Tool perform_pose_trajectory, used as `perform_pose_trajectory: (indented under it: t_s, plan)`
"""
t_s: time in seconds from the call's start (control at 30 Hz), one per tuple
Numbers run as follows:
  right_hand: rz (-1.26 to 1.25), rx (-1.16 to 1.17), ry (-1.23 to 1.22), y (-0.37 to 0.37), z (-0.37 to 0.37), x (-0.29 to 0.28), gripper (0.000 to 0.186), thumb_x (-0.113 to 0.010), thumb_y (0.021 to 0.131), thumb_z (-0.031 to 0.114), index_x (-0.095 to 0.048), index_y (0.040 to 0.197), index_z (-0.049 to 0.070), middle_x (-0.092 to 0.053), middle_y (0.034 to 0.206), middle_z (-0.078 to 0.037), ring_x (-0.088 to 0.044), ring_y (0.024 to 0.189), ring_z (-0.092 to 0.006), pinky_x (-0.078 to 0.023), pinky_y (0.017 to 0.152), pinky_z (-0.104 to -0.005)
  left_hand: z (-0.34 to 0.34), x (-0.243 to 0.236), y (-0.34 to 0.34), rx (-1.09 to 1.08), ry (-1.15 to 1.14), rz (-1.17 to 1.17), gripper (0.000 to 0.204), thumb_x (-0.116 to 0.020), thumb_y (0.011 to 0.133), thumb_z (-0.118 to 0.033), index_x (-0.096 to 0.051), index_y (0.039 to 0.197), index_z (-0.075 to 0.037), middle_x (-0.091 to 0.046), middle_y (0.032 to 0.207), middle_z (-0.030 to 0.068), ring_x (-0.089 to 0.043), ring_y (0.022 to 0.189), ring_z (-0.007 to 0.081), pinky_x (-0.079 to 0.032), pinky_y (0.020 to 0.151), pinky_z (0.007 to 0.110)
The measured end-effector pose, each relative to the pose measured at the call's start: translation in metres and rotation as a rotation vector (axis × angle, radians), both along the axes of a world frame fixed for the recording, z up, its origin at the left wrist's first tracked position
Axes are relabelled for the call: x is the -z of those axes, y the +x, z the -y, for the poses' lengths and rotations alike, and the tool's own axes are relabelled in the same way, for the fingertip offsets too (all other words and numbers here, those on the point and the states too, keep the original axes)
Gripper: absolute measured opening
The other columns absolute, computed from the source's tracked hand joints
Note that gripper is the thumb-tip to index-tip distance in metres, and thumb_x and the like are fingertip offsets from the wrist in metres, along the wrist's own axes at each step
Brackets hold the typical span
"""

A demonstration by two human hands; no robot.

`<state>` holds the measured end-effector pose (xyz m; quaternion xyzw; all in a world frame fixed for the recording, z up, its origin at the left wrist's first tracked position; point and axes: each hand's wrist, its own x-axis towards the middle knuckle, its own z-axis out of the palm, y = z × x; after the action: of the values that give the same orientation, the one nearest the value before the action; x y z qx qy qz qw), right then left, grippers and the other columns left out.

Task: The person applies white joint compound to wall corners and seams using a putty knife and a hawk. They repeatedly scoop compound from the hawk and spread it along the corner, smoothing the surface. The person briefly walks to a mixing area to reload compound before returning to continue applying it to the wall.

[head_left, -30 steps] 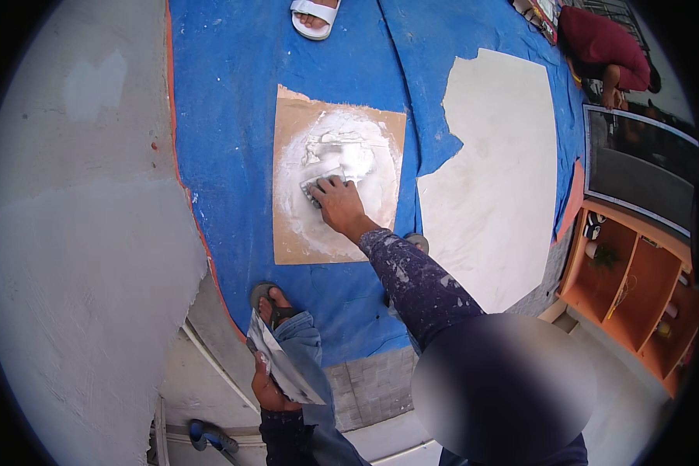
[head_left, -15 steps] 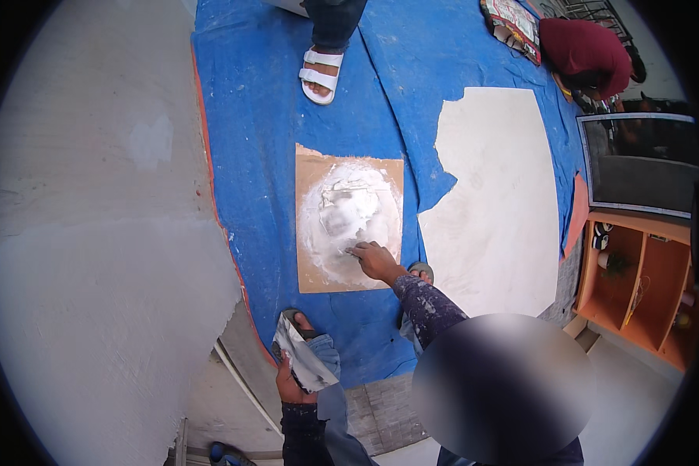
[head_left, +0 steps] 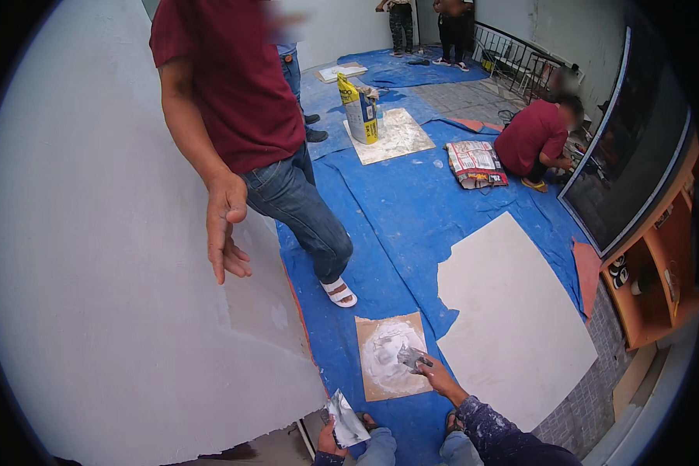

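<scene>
Conceivably, a misstep by the white-sandalled foot (head_left: pixel 339 293) at the brown board's (head_left: pixel 370 391) eleven o'clock could smear its white putty (head_left: pixel 386 342), the right hand (head_left: pixel 436 374) gripping a scraper (head_left: pixel 409 356) at three, the left hand (head_left: pixel 328 440) a metal spreader (head_left: pixel 348 421) at seven.

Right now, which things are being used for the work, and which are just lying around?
Seem in use:
- scraper in right hand
- metal plate in left hand
- brown board with white paste

Probably just nearby:
- pale sheet
- orange shelf
</scene>
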<state>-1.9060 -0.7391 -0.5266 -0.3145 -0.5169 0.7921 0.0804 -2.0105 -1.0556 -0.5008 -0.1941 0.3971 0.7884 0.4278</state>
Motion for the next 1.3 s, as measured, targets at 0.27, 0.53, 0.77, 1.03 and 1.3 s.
perform_pose_trajectory:
  t_s: [0.27, 0.53, 0.77, 1.03, 1.3]
  plan:
    - [-0.333, 0.045, -0.097, 0.06, -0.029, -0.23, 0.046, -0.046, 0.096, 0.005, -0.039, 0.139, -0.007, -0.053, 0.131, -0.016, -0.058, 0.112, -0.0229, -0.047, 0.098, -0.0331, -0.036, -0.099, 0.07, -0.125, 0.283, 0.035, 0.037, -0.047, 0.1, -0.024, -0.047, 0.133, -0.006, -0.061, 0.122, 0.013, -0.06, 0.111, 0.0308, -0.047, 0.097, 0.05]
    - [-0.465, -0.079, -0.001, 0.119, -0.06, -0.374, 0.052, -0.052, 0.095, 0.012, -0.036, 0.142, -0.004, -0.054, 0.129, -0.015, -0.058, 0.111, -0.0238, -0.045, 0.098, -0.0354, -0.089, -0.253, 0.137, -0.029, 0.335, -0.021, 0.037, -0.051, 0.098, -0.025, -0.051, 0.129, -0.005, -0.063, 0.117, 0.0112, -0.063, 0.104, 0.0265, -0.051, 0.091, 0.042]
    - [-0.527, -0.302, 0.445, 0.167, -0.065, -0.486, 0.041, -0.05, 0.095, 0.009, -0.048, 0.135, 0.001, -0.053, 0.129, -0.014, -0.056, 0.116, -0.0267, -0.041, 0.101, -0.0386, -0.135, -0.342, 0.165, 0.028, 0.42, -0.044, 0.036, -0.049, 0.099, -0.024, -0.05, 0.13, -0.005, -0.063, 0.12, 0.0113, -0.063, 0.107, 0.0257, -0.05, 0.095, 0.041]
    - [-0.88, -0.628, 1.187, 0.195, -0.046, -0.53, 0.06, -0.071, 0.073, 0.0, -0.062, 0.126, 0.028, -0.051, 0.136, -0.006, -0.042, 0.131, -0.0313, -0.027, 0.113, -0.056, -0.163, -0.389, 0.19, 0.104, 0.655, 0.054, 0.039, -0.047, 0.1, -0.027, -0.049, 0.131, -0.004, -0.061, 0.121, 0.0136, -0.063, 0.107, 0.0273, -0.052, 0.093, 0.043]
    - [-0.643, -0.744, 1.453, 0.21, -0.027, -0.519, 0.063, -0.07, 0.072, 0.007, -0.059, 0.127, 0.035, -0.053, 0.132, -0.003, -0.041, 0.131, -0.0361, -0.038, 0.108, -0.0502, -0.157, -0.404, 0.21, 0.168, 0.648, 0.098, 0.048, -0.046, 0.1, -0.035, -0.044, 0.136, -0.003, -0.058, 0.126, 0.016, -0.061, 0.11, 0.0291, -0.051, 0.092, 0.044]
